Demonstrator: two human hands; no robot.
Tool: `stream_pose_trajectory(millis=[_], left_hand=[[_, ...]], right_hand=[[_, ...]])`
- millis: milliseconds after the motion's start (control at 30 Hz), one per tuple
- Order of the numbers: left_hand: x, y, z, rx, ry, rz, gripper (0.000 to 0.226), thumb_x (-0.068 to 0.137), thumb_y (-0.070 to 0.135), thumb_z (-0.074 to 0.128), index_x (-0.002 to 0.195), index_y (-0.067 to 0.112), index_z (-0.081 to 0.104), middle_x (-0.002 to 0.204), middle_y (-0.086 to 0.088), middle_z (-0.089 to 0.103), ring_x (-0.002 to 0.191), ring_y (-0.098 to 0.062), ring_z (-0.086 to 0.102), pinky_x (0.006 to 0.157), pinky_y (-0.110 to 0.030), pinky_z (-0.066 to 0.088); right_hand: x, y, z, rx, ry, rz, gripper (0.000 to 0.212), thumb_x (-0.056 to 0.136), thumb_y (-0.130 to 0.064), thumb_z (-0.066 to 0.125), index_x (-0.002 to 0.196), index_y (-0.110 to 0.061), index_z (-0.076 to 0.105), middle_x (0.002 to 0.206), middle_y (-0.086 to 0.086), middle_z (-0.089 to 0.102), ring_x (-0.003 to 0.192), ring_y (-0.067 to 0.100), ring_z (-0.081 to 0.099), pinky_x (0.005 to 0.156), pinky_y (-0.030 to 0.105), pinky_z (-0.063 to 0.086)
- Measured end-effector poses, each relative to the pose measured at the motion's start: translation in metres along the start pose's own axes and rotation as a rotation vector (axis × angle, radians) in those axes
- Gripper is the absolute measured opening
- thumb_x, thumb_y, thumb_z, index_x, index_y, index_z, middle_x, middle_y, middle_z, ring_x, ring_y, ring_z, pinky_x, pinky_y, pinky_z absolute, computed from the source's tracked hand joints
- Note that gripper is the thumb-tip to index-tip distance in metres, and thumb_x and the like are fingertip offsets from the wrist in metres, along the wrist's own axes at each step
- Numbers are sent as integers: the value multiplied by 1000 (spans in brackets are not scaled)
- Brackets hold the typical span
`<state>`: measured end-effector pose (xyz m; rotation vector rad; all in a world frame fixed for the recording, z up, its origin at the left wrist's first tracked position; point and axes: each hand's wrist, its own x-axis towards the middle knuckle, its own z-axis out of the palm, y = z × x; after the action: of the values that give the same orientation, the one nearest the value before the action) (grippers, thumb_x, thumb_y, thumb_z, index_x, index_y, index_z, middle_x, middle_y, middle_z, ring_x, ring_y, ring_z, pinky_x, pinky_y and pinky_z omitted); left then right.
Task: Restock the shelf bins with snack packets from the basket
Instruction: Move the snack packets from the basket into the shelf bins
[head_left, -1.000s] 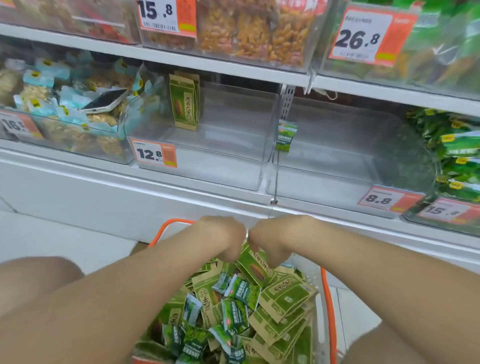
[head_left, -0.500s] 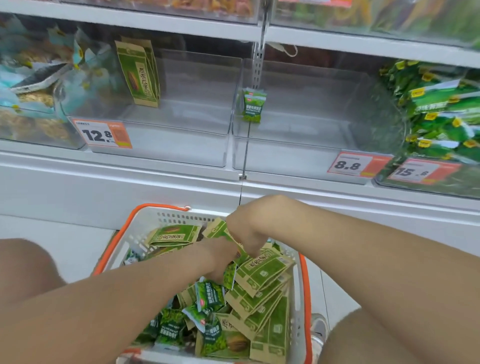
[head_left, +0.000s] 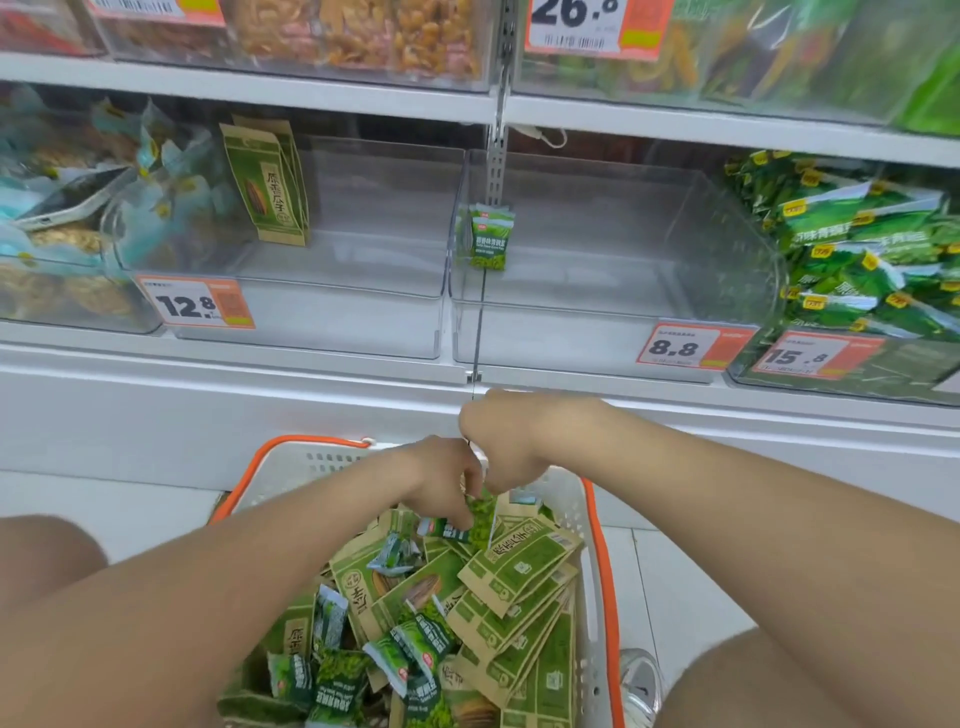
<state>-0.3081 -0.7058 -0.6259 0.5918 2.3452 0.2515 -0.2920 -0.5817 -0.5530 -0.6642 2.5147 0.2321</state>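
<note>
My left hand (head_left: 441, 480) pinches a green packet (head_left: 480, 517) at the basket's (head_left: 311, 440) far edge (right hand (head_left: 501, 449) curled, hold unclear); it may slip.

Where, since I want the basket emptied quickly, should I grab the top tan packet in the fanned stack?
Probably pinch the top tan packet by its left edge, coming from above the basket's middle: it lies flat over the others, and the basket wall crowds its right side.
</note>
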Motion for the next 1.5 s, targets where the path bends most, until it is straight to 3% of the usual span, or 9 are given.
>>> stream_pose_trajectory(millis=[133, 267, 567, 833, 967, 1033, 1233, 1400, 1500], left_hand=[[-17, 7, -27, -263, 176, 60, 25, 78, 31, 89, 99, 29, 74, 112, 2, 71, 99, -27, 72, 79, -35, 58], [-45, 18, -60, -425, 306, 71, 33, 76, 27, 93, 103, 26, 73, 111, 3, 67, 94, -15, 64, 78, -29, 51], [-77, 13, -111, -996, 571, 191, 58, 79, -17, 78, 122, 17, 60, 107, -15, 69, 80, -23, 70, 74, -30, 57], [-64, 12, -124, -993, 785, 215, 39, 81, 7, 89, 112, 15, 68, 95, -6, 79, 83, -19, 78, 80, -35, 61], [-49, 6, -135, -576, 1120, 131, 16, 94, 36, 73, 100, 22, 67, 88, 8, 71, 71, -1, 64, 70, -18, 50], [-35, 0, -138, -358, 1152, 107, 19, 96, 37, 67, 106, 22, 63, 97, 6, 67, 86, -10, 60, 81, -27, 48], [0, -1, -143, -199, 965, 6, 36, 95, 41, 59, 118, 15, 51, 106, -4, 67, 103, -35, 61, 84, -47, 53], [18, -8, -148, -116, 937, -40, 26, 92, 43, 55, 96, 18, 50, 87, -6, 61, 86, -40, 56, 67, -39, 44], [21, -11, -149, -117, 888, -29, 28, 91, 44, 57, 95, 18, 48, 84, -5, 54, 82, -39, 50, 68, -38, 43]], right_hand=[[-15, 13, -16, 157, 106, 33, 35, 80, -35, 85, 97, -9, 71, 89, 5, 71, 82, 24, 64, 70, 36, 56], [-30, 26, -19, 325, 221, 120, 42, 73, -29, 90, 105, -9, 71, 86, 5, 75, 77, 22, 67, 69, 35, 60], [-40, 32, -30, 1406, 439, 135, 22, 90, 0, 77, 107, 0, 64, 94, 23, 78, 87, 29, 79, 84, 44, 65], [-25, 34, -38, 1529, 865, 122, 18, 100, -18, 70, 114, -6, 74, 97, 11, 80, 89, 24, 78, 72, 37, 66], [-5, 53, -49, 1462, 1132, 254, 12, 103, -24, 66, 98, -13, 69, 87, 5, 77, 76, 25, 77, 64, 36, 63], [13, 71, -55, 1311, 1213, 337, 20, 99, -34, 66, 94, -15, 68, 78, 3, 75, 74, 25, 72, 73, 47, 63], [61, 117, -76, 1137, 1061, 597, 34, 89, -33, 80, 114, -10, 73, 112, 8, 72, 111, 28, 64, 94, 41, 56], [99, 141, -101, 776, 681, 658, 37, 92, -38, 75, 111, -6, 70, 115, 12, 72, 103, 29, 67, 74, 31, 49], [117, 149, -118, 651, 488, 634, 26, 102, -31, 63, 84, -13, 60, 110, 9, 68, 94, 26, 65, 77, 32, 53]])
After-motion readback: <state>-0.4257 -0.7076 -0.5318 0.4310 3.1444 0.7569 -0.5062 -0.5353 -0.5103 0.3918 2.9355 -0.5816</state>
